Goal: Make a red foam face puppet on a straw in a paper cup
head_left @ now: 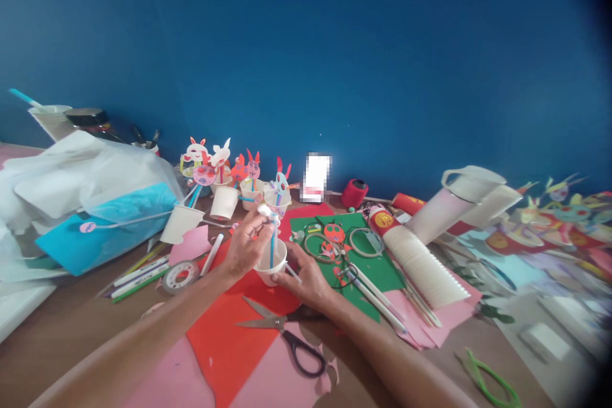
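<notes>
My right hand (306,277) is closed around the side of a white paper cup (268,275), which stands above the red paper (229,338). A blue-and-white straw (272,252) rises upright from inside the cup. The fingers of my left hand (246,245) pinch the straw near its top, next to a small white piece (263,210) whose exact shape I cannot make out. Just in front of the cup lie black-handled scissors (282,322), blades apart, partly over pink paper (268,373).
Paper cups with animal-face straws (252,169) stand along the blue wall. To the right are green paper (368,255), a stack of paper cups (425,261), a pitcher (440,204) and green scissors (490,379). A tape roll (180,276) and markers (141,274) lie left.
</notes>
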{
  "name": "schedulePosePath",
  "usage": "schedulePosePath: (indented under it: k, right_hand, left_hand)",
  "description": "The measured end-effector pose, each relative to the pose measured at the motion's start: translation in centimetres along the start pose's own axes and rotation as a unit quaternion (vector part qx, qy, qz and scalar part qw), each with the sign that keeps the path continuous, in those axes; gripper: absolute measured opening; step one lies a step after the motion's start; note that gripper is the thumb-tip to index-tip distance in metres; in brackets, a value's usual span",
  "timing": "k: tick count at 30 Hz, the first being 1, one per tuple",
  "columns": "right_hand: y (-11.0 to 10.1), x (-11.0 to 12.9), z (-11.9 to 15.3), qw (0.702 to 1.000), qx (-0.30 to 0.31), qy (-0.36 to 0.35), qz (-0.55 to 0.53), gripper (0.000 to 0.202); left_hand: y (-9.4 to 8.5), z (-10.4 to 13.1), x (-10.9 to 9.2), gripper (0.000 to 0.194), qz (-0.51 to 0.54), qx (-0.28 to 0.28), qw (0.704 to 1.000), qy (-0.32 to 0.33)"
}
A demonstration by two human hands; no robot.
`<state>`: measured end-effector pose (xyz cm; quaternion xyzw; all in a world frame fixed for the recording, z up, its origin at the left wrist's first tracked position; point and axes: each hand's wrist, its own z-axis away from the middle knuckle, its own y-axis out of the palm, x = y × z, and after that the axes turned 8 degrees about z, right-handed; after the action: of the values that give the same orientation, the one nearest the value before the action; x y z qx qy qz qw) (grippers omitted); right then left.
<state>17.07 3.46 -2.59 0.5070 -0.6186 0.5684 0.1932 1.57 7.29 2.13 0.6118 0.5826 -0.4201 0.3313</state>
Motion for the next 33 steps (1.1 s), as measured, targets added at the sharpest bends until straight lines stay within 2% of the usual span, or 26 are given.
schedulePosePath:
  k: [6,13,16,21,24,26,30,33]
  right_hand:
    - [-0.4,0.6,0.1,0.999,0.007,-0.018,0.049,0.059]
    - [-0.2,-0.1,-0.1,0.993,-0.049,-0.037,0.098,0.054]
    - [-0.1,-0.6,-0.2,0.997,-0.049,-0.021,0.059,0.052]
    - [0.1,-1.4,-0.4,0.995,-0.015,0.02,-0.092,0.042]
    - [-0.1,-1.2,-0.5,0.992,0.003,0.043,-0.119,0.033]
    - [-0.4,-0.7,-0.5,0.996,0.003,0.047,-0.079,0.029]
    - [-1.2,0.7,-0.3,0.995,-0.043,0.011,0.092,0.025]
    - [-1.4,1.0,-0.3,0.992,-0.042,0.014,0.118,0.021]
  left_hand:
    - [-0.1,0.1,0.6,0.013,-0.008,-0.002,1.0,0.013]
    - [-0.4,0.2,0.4,0.013,-0.056,0.002,0.997,0.046]
    - [-0.4,0.1,0.3,0.014,-0.049,0.011,0.998,0.045]
    - [-0.4,0.1,0.6,0.014,-0.036,0.001,0.998,0.046]
    - [-0.5,0.1,0.7,0.014,-0.045,-0.01,0.998,0.044]
    - [-0.6,0.2,0.7,0.015,-0.059,-0.013,0.997,0.043]
    - [-0.7,0.2,0.7,0.014,-0.075,-0.01,0.996,0.046]
    - [-0.7,0.2,0.7,0.015,-0.066,-0.013,0.996,0.051]
